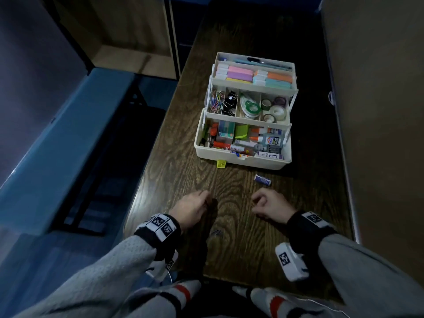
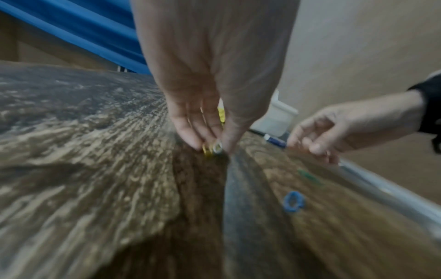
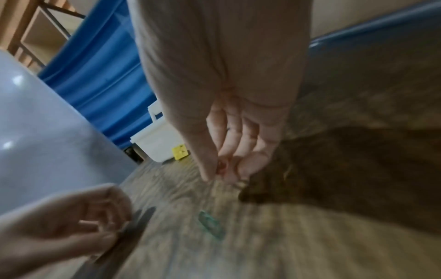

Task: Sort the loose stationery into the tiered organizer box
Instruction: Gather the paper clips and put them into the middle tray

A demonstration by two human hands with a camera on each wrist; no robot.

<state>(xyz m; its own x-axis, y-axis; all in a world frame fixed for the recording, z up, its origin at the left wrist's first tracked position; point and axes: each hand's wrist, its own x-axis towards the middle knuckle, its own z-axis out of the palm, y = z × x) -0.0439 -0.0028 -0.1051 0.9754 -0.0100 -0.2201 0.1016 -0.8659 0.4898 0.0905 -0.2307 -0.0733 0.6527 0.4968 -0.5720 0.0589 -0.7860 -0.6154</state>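
Two hands low in the head view over the wooden table [image 1: 174, 157]. Left hand [image 2: 210, 113], fingertips pinching small yellow and white paper clips [image 2: 212, 149] against the tabletop. Right hand [image 1: 269, 206] curled, contents unclear. Open tiered organizer box [image 1: 243, 154] upper centre; purple glue stick [image 1: 262, 180] just below it.
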